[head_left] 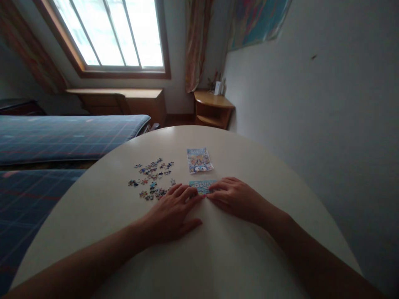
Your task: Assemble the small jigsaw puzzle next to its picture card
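Observation:
A small joined section of a jigsaw puzzle (201,186), light blue with white lettering, lies flat on the table between my two hands. My left hand (176,211) rests palm down at its left side. Its fingers are stretched out toward the section, and the thumb lies apart on the tabletop. From the right, my right hand (232,195) reaches over the section's right end, fingers bent and close together at its lower edge. Anything between those fingertips is hidden. Loose puzzle pieces (152,185) are scattered left of the section, some close to my left fingers.
Beyond the section lies a creased picture sheet (199,160) with a cartoon print. The round white table (243,149) stands beside a wall (327,112). Plaid-covered beds (71,135) are at the left. A desk (143,93) and a corner shelf (213,99) stand behind.

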Demonstrator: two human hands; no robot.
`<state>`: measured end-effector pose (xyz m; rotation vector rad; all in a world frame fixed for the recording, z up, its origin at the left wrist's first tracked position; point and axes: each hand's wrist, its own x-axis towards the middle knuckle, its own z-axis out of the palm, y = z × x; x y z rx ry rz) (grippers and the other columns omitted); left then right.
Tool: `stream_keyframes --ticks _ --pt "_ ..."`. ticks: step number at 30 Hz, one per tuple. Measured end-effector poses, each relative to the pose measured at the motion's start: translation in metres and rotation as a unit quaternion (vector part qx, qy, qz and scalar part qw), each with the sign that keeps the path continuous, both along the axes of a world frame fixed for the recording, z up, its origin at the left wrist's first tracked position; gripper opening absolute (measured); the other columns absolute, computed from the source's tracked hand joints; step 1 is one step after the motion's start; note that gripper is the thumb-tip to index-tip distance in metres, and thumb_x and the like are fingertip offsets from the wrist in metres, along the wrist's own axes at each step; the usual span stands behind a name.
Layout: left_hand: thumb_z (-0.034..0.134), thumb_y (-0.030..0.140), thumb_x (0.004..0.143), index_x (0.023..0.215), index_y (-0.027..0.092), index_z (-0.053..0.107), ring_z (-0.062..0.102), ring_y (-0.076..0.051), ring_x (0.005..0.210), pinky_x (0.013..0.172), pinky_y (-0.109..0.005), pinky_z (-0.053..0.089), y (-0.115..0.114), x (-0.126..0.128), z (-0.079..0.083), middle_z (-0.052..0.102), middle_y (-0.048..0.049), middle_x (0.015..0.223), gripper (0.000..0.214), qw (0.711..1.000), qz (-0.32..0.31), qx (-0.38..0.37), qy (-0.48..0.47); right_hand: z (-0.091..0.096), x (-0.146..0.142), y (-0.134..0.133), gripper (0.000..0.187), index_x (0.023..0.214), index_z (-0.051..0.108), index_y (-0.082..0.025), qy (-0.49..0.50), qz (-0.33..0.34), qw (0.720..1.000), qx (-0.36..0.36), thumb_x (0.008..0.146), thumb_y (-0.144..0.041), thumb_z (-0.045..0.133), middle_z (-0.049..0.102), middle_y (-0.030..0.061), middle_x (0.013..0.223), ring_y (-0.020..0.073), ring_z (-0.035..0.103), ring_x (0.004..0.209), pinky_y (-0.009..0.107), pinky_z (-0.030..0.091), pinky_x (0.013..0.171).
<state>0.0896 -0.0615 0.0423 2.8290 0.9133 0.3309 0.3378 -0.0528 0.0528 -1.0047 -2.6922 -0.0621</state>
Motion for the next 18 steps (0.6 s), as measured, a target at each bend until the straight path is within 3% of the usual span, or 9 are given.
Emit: stream_keyframes --ticks 9,13,18 --pt "0.058 0.044 0.091 0.138 0.022 0.046 0.041 -0.032 0.128 0.111 -0.051 0.033 -0.0035 0.0041 -0.0066 0.046 -0.012 0.139 0.053 0.999 0.012 0.011 -0.043 -0.0053 -0.0042 -0.0025 0.018 0.105 0.073 -0.025 -0.002 -0.02 1.0 0.01 0.09 -0.019 0.063 0.073 0.0054 0.111 0.0226 0.068 0.098 0.041 0.051 0.091" --pt "0.057 0.042 0.091 0.137 0.021 0.046 0.047 -0.03 0.12 0.11 -0.05 0.033 -0.0007 0.006 -0.004 0.055 -0.0106 0.128 0.051 0.999 -0.016 -0.001 -0.045 -0.0088 0.0005 0.0002 0.018 0.104 0.073 -0.027 0.021 -0.014 1.0 0.01 0.09 -0.02 0.063 0.073 0.0057 0.112 0.0219 0.067 0.101 0.041 0.051 0.092" --pt "0.057 0.044 0.09 0.139 0.022 0.044 0.046 -0.03 0.119 0.109 -0.05 0.033 0.0005 0.0079 -0.0019 0.053 -0.0101 0.129 0.055 0.999 -0.018 0.005 -0.04 -0.0079 0.0031 0.0009 0.023 0.107 0.072 -0.029 0.031 -0.003 0.999 0.009 0.088 -0.02 0.064 0.069 0.0065 0.119 0.0226 0.065 0.106 0.042 0.052 0.093"
